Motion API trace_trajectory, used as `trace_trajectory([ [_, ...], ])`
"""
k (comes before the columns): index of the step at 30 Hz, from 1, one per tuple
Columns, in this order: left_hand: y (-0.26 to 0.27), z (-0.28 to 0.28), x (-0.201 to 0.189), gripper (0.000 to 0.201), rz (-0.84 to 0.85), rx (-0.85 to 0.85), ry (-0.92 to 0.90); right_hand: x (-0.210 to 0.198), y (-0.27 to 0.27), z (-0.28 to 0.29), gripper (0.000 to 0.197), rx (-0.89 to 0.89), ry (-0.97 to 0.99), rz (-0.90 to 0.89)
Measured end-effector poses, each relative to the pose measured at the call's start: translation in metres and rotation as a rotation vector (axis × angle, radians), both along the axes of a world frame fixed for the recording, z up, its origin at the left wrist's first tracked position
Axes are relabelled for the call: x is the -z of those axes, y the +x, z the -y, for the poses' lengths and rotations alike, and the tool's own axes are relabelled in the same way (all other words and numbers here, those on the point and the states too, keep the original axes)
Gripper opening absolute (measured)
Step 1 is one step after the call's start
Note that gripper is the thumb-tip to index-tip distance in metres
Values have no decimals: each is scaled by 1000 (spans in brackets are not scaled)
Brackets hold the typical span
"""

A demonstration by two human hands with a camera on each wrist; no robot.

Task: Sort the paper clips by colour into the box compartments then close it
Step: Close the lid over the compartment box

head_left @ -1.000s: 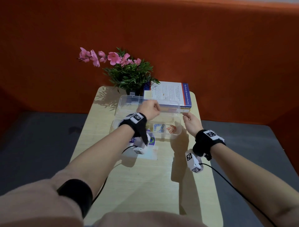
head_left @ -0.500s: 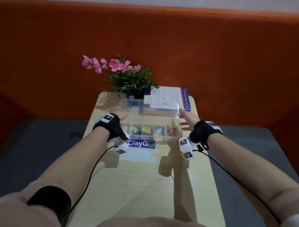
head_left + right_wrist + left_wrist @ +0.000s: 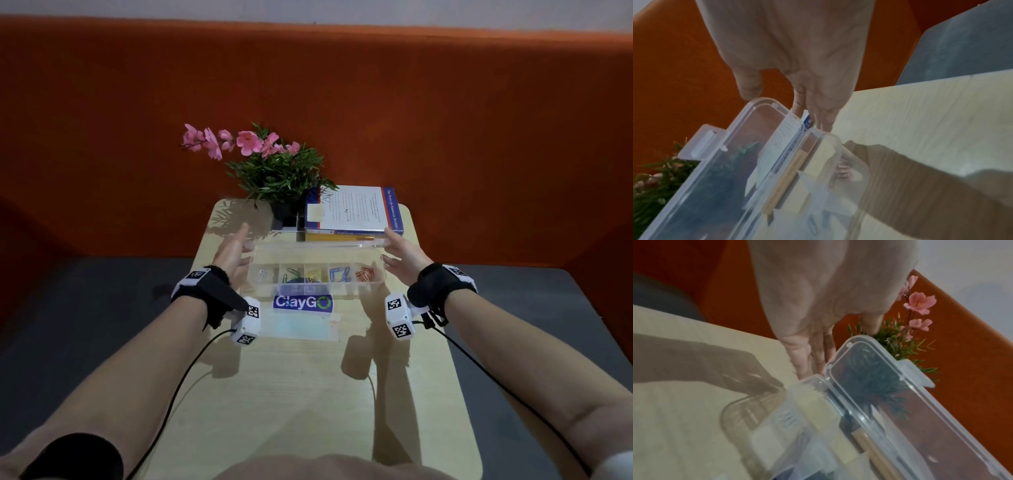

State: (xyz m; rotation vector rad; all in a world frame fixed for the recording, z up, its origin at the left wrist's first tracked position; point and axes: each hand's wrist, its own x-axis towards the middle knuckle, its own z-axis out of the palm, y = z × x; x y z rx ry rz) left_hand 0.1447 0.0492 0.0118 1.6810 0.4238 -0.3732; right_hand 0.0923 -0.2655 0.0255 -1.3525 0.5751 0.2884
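Observation:
A clear plastic box point(image 3: 373, 286) lies across the table, and its row of compartments holds silver point(image 3: 263, 274), green point(image 3: 291, 273), yellow point(image 3: 315, 274), blue point(image 3: 339, 274) and red paper clips point(image 3: 364, 274). Its transparent lid point(image 3: 318, 244) stands raised along the back edge. My left hand point(image 3: 233, 255) is at the lid's left end, its straight fingers point(image 3: 812, 353) just behind the lid point(image 3: 900, 394). My right hand point(image 3: 400, 253) is at the right end, with fingers point(image 3: 818, 110) extended behind the lid's corner point(image 3: 764, 104) and the thumb above it. Neither hand curls round anything.
A potted plant with pink flowers point(image 3: 274, 171) and a stack of books point(image 3: 352, 212) stand right behind the box. A blue ClayGO label point(image 3: 302, 303) and a pale sheet lie in front of it. The wooden table point(image 3: 298, 394) is narrow, with dark floor on both sides.
My left hand left the middle of the lid and moved to its left end, fingers straightening. My right hand shifted to the lid's right end. The lid now stands steeper.

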Motion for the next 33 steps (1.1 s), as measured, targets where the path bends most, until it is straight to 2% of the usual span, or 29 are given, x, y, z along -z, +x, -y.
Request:
trace_trajectory([
  [1,-4,-3,4,51,18,17,28,2,-2,0,48,-22,-23,15],
  [3,-13,-7,8,33,41,34,114,7,-7,0,32,-76,-149,20],
  [4,-16,-9,11,30,52,52,154,10,-10,-1,34,-103,-226,17],
  [6,-23,-7,15,34,92,119,268,18,-16,-2,57,-171,-421,16],
  [7,-24,-6,15,40,129,167,369,21,-18,-4,64,-214,-517,18],
  [10,-27,0,10,53,248,331,674,25,-26,-9,68,-253,-657,29],
  [12,-29,10,3,58,313,507,855,23,-26,-13,71,-297,-867,90],
  [13,-30,17,0,63,331,617,934,22,-25,-14,74,-355,-983,144],
  [15,-29,31,-4,89,323,849,1071,17,-24,-19,85,-568,-1140,221],
  [17,-26,41,-6,114,244,1024,1188,14,-19,-25,98,-785,-1264,207],
  [20,-17,47,-4,123,144,1103,1256,14,-12,-34,102,-915,-1382,152],
  [26,-9,47,-12,125,86,1187,1267,4,2,-33,98,-1074,-1392,63],
  [29,-7,48,-22,121,40,1250,1276,-9,13,-25,89,-1071,-1347,59],
  [33,-7,50,-23,115,74,1239,1308,-7,10,-31,79,-1039,-1419,111],
])
